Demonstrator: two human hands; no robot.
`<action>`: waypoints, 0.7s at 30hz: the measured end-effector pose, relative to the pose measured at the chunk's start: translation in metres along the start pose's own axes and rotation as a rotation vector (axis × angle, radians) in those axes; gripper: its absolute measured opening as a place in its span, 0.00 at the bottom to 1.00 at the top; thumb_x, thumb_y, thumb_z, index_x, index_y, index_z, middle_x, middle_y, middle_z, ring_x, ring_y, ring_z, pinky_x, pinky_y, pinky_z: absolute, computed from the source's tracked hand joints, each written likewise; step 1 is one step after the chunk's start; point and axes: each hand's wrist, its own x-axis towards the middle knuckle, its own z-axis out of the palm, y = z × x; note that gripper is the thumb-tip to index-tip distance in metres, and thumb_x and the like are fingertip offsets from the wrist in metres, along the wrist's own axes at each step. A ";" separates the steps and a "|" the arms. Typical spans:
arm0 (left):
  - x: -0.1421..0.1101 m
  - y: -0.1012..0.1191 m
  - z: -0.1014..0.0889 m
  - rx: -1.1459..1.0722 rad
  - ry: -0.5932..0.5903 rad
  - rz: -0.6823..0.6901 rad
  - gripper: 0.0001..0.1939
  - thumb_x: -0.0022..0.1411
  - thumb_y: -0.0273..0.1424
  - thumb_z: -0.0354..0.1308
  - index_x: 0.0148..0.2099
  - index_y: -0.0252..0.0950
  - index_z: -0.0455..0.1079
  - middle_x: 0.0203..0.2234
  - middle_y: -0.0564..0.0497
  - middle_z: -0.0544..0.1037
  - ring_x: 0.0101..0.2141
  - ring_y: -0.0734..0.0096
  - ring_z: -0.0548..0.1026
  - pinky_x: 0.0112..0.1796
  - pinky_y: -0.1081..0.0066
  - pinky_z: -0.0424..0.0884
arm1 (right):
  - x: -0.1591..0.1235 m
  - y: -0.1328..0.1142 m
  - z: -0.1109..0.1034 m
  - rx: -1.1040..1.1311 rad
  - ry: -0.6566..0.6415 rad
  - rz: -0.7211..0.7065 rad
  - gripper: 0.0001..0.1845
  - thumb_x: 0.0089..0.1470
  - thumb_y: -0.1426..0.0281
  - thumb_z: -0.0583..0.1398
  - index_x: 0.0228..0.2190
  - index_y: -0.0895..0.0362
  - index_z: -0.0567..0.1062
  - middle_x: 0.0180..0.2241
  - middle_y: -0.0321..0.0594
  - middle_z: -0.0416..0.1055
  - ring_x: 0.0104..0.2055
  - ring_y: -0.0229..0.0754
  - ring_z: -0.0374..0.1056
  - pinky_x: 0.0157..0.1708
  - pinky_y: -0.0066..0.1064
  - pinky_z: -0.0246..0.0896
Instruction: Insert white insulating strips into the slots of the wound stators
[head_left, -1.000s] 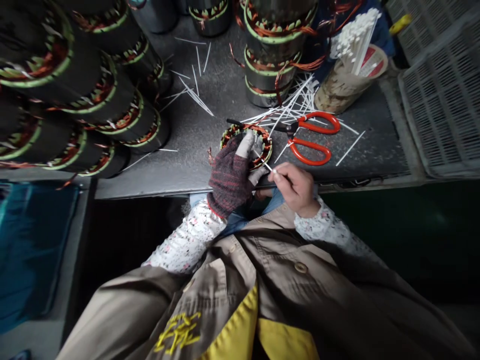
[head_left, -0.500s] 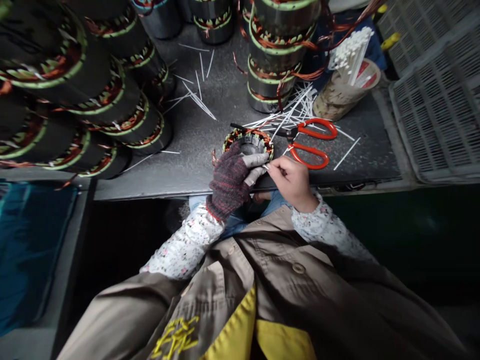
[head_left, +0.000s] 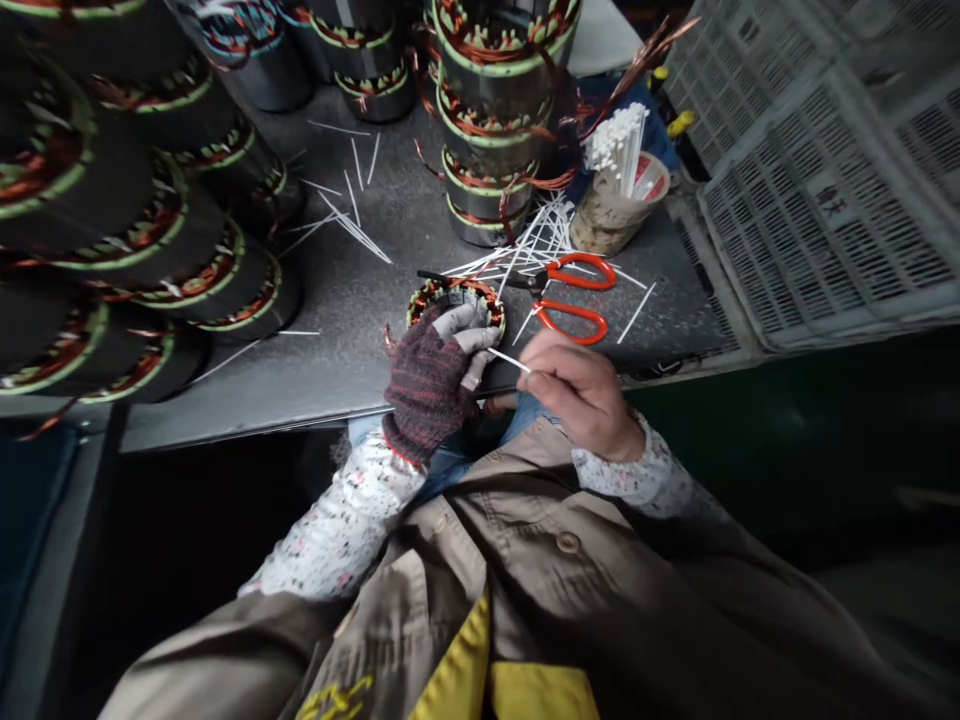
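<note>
A small motor stator (head_left: 497, 318) with copper windings and a pale green rim lies at the bench's front edge. My left hand (head_left: 435, 370), in a dark knit glove with pale wrapped fingertips, holds it, fingers bent over the near rim. My right hand (head_left: 581, 390), bare, pinches the end of a thin white cable tie (head_left: 510, 358). That tie stretches straight to the stator beside my left fingers; its other end is hidden there. Another white tie (head_left: 508, 272) sticks up from the far right rim. Red-handled scissors (head_left: 574, 300) lie just right of the stator.
Stacked stators (head_left: 142, 240) crowd the left, and another stack (head_left: 491, 130) stands behind. Loose white strips (head_left: 544, 235) lie across the bench (head_left: 352, 350). A tape-wrapped cup (head_left: 611, 215) holds a bundle of ties. Grey plastic crates (head_left: 810, 200) stand at right.
My right hand has drawn back right and down from the stator, so a longer length of tie shows. The left hand stays on the stator. The view has shifted right.
</note>
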 end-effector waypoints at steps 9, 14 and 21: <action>-0.009 0.001 0.011 0.219 0.058 0.129 0.05 0.70 0.33 0.62 0.44 0.40 0.69 0.41 0.48 0.81 0.46 0.59 0.81 0.55 0.51 0.79 | 0.015 0.018 0.002 0.456 0.184 0.215 0.24 0.64 0.51 0.59 0.24 0.52 0.63 0.22 0.32 0.60 0.25 0.37 0.59 0.27 0.32 0.62; -0.007 0.017 0.019 0.171 -0.003 0.163 0.11 0.69 0.31 0.60 0.52 0.38 0.71 0.48 0.44 0.81 0.54 0.57 0.79 0.62 0.48 0.73 | 0.059 0.048 0.020 0.315 0.337 0.207 0.25 0.65 0.45 0.53 0.29 0.52 0.64 0.28 0.35 0.64 0.29 0.36 0.65 0.29 0.32 0.65; 0.011 -0.011 -0.035 0.231 -0.254 0.266 0.18 0.74 0.33 0.52 0.62 0.42 0.70 0.40 0.47 0.82 0.42 0.57 0.81 0.45 0.56 0.80 | 0.058 0.102 -0.071 -0.364 0.937 -0.032 0.19 0.65 0.49 0.57 0.33 0.50 0.64 0.31 0.35 0.63 0.26 0.36 0.60 0.30 0.35 0.64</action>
